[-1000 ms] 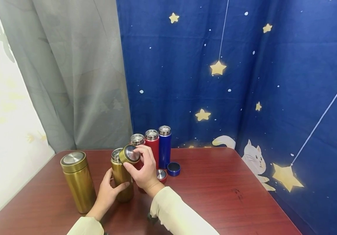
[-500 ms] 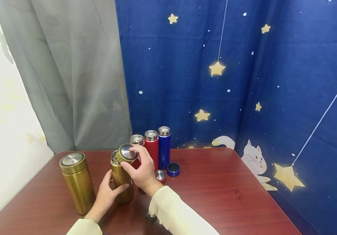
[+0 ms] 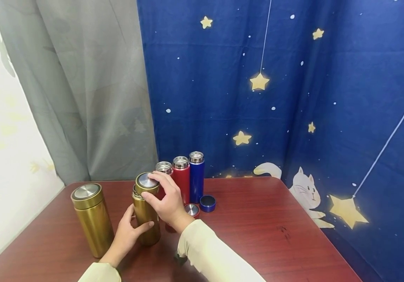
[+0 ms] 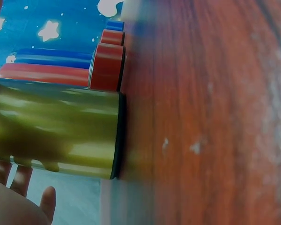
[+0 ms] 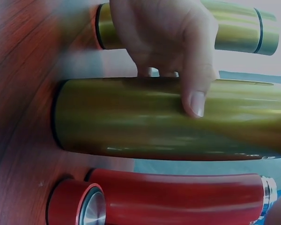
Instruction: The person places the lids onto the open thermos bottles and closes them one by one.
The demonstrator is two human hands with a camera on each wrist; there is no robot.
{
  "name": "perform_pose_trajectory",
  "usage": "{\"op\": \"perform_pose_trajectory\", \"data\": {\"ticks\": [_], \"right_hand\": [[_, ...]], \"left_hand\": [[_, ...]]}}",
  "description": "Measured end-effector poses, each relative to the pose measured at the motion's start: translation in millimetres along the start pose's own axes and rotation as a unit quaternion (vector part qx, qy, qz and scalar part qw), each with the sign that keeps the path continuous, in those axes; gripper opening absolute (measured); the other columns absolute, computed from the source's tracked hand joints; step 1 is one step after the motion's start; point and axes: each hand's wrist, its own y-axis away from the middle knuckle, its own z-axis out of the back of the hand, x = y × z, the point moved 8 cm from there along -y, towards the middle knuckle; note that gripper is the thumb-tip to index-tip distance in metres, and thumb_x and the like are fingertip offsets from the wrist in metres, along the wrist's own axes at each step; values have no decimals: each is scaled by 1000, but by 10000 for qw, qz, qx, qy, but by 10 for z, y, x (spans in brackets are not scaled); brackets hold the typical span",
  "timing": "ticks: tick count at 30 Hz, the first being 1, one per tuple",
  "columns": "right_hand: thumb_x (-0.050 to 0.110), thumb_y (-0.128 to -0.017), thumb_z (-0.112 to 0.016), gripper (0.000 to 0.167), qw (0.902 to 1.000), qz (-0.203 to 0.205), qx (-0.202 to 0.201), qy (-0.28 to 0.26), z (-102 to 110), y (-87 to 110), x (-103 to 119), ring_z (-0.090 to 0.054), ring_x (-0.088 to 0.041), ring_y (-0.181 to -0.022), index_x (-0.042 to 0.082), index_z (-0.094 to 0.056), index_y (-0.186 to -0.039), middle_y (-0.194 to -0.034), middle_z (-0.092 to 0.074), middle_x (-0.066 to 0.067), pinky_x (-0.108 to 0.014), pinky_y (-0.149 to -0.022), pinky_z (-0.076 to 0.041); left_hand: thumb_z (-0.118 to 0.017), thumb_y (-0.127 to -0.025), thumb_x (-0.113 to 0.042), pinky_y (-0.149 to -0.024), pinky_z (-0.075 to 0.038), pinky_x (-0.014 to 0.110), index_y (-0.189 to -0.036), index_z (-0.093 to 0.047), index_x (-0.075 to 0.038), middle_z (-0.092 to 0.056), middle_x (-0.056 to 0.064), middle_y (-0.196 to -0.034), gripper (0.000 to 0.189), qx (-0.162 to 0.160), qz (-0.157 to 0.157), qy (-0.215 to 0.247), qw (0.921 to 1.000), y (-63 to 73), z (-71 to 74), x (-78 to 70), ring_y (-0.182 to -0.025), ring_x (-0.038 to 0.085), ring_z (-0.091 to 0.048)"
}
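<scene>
My left hand [image 3: 127, 234] grips the body of an upright gold thermos flask [image 3: 147, 221], thumb across its near side. In the right wrist view that thumb lies along the same flask [image 5: 122, 119], whose base is at the table. My right hand [image 3: 169, 200] holds the gold lid [image 3: 147, 181] by its rim, fingers at the far side and thumb at the near side. The lid sits over the flask's mouth, slightly off to the right, with part of the steel neck showing at the left. Its underside is hidden.
A second gold flask [image 3: 94, 219] with its lid on stands at left. Behind my right hand stand two lidless red flasks [image 3: 182, 181] and a lidless blue flask [image 3: 197, 182]. A blue lid [image 3: 207, 203] and red lids [image 4: 107, 68] lie on the table [image 3: 251, 227] before them.
My right hand has moved the gold lid a little left and turned it from tilted to nearly level over the flask's mouth. My left hand keeps its grip on the body.
</scene>
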Motion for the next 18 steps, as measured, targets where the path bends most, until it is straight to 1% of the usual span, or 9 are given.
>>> {"op": "perform_pose_trajectory", "data": {"ticks": [3, 5, 10, 14, 18], "right_hand": [[26, -86, -72, 43, 9995, -163, 237, -119, -34, -28, 6, -51, -14, -125, 14, -62, -126, -132, -58, -6, -29, -104, -41], [27, -86, -71, 43, 9986, -269, 419, -156, -61, -39, -1, -50, -14, -125, 14, -62, -126, -132, -58, -6, -29, -104, -40], [29, -87, -69, 40, 9964, -396, 751, -64, -113, -42, -19, -49, -14, -126, 16, -63, -125, -132, -57, -7, -27, -103, -41], [30, -88, -67, 41, 9947, -480, 904, -49, -129, -42, -34, -48, -14, -127, 17, -63, -126, -133, -56, -9, -28, -103, -41], [29, -89, -66, 41, 9922, -546, 1103, -177, -139, -57, -50, -48, -13, -127, 16, -62, -128, -135, -56, -6, -28, -103, -40]], "left_hand": [[-79, -79, -17, -86, -48, 43, -141, -43, -8, -56, 9, -127, 72, 68, -23, 35, 10000, 9, -2, -19, -110, 25, -52], [-79, -79, -16, -83, -50, 39, -141, -43, -8, -58, 8, -125, 72, 107, -36, 92, 9999, 12, -13, -21, -107, 21, -54], [-79, -79, -12, -77, -54, 34, -140, -44, -8, -59, 9, -122, 71, 179, -90, 351, 9992, 17, -34, -34, -99, 13, -59], [-79, -78, -12, -77, -54, 34, -139, -45, -8, -59, 10, -122, 70, 182, -105, 367, 9991, 20, -32, -36, -99, 14, -59], [-79, -79, -14, -78, -53, 36, -140, -45, -8, -59, 9, -123, 70, 168, -106, 205, 9996, 13, -22, -24, -102, 20, -57]]}}
